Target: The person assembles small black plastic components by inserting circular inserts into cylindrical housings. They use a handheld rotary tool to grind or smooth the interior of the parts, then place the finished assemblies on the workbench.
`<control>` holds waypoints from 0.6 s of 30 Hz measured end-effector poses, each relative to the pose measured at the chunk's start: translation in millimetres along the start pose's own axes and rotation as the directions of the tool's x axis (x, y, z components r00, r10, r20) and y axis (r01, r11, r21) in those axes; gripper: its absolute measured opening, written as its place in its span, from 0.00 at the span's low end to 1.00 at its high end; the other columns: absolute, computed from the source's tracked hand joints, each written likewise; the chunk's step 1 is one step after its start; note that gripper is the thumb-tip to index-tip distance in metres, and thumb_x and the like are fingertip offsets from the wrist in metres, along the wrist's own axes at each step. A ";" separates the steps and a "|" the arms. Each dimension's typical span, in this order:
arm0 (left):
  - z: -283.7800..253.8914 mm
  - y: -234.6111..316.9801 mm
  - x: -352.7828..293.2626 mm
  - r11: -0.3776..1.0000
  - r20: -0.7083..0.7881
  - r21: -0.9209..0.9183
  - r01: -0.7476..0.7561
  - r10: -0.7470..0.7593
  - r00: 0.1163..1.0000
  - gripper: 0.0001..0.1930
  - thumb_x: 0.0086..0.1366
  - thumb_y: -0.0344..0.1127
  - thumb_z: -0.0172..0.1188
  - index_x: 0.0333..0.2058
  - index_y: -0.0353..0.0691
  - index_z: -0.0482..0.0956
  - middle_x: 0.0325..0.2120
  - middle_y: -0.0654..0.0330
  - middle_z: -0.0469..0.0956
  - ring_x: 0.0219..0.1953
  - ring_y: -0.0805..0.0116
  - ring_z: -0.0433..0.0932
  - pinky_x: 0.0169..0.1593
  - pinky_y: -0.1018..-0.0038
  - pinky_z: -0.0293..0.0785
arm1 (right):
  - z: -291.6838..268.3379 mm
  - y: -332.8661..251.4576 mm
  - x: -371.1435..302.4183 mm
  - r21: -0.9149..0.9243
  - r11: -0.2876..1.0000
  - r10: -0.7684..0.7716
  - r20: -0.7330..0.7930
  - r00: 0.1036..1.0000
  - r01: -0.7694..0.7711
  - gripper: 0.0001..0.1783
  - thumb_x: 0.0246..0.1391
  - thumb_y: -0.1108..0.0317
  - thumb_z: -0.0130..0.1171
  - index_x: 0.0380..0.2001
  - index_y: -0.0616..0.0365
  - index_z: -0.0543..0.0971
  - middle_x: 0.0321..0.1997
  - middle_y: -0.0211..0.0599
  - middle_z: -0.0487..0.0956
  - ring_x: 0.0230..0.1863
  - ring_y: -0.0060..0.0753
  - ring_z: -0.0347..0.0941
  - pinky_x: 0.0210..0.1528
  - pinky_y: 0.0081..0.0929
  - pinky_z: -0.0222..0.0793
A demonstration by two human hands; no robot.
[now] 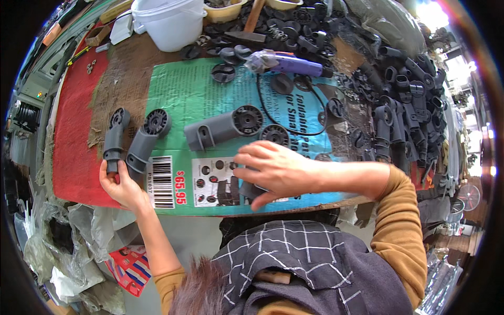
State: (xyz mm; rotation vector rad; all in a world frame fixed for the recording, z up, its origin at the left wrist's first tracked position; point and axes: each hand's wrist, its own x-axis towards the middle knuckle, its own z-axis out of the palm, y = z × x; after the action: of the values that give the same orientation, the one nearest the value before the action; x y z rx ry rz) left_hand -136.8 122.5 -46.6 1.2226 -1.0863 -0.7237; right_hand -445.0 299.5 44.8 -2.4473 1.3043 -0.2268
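Note:
My left hand (122, 184) grips the lower end of a grey plastic tube fitting (115, 137) with a black ribbed end cap, at the left of the table. A second grey fitting (147, 139) lies right beside it, touching my fingers. My right hand (274, 172) is closed over another grey fitting (252, 190) near the table's front edge; its black ribbed cap (275, 134) shows just above my fingers. A further capped grey fitting (223, 127) lies on the green printed sheet (184, 94) just beyond my right hand.
A large heap of dark plastic fittings (404, 100) fills the right side. A purple-handled tool (294, 65), a black cord loop (273, 118), a hammer (249, 29), loose black caps (223, 72) and a white bucket (170, 23) sit at the back. Red cloth (76, 136) covers the left.

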 end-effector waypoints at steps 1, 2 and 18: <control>-4.4 2.4 -8.9 1.000 0.043 0.026 -0.007 0.006 0.999 0.22 0.63 0.24 0.61 0.55 0.35 0.68 0.47 0.53 0.73 0.45 0.66 0.74 0.50 0.70 0.71 | 9.1 -4.9 -13.1 -0.043 0.998 0.047 0.027 0.999 -0.046 0.49 0.40 0.35 0.64 0.60 0.56 0.67 0.60 0.44 0.67 0.66 0.47 0.59 0.68 0.49 0.54; -8.1 4.7 -15.9 0.999 0.098 0.029 -0.034 0.031 0.995 0.22 0.64 0.25 0.61 0.56 0.35 0.67 0.47 0.53 0.73 0.45 0.66 0.74 0.50 0.70 0.71 | 17.0 -7.0 -24.2 -0.084 0.994 0.063 0.001 0.998 -0.063 0.53 0.37 0.35 0.65 0.62 0.56 0.65 0.61 0.43 0.67 0.67 0.47 0.57 0.70 0.50 0.50; 104.1 138.4 -103.0 0.479 0.846 0.514 -0.712 -0.145 0.513 0.39 0.53 0.47 0.68 0.61 0.41 0.64 0.46 0.51 0.74 0.50 0.53 0.73 0.55 0.57 0.64 | -7.9 21.4 -124.1 0.045 0.978 0.204 -0.418 0.885 -0.204 0.36 0.47 0.48 0.68 0.56 0.54 0.70 0.59 0.45 0.69 0.63 0.48 0.61 0.65 0.49 0.53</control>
State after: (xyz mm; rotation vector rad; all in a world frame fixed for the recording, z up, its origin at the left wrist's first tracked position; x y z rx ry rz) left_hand -285.1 209.1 58.9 1.3683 -2.6843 -0.3873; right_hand -533.6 389.3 47.1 -2.3133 1.7242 -0.7325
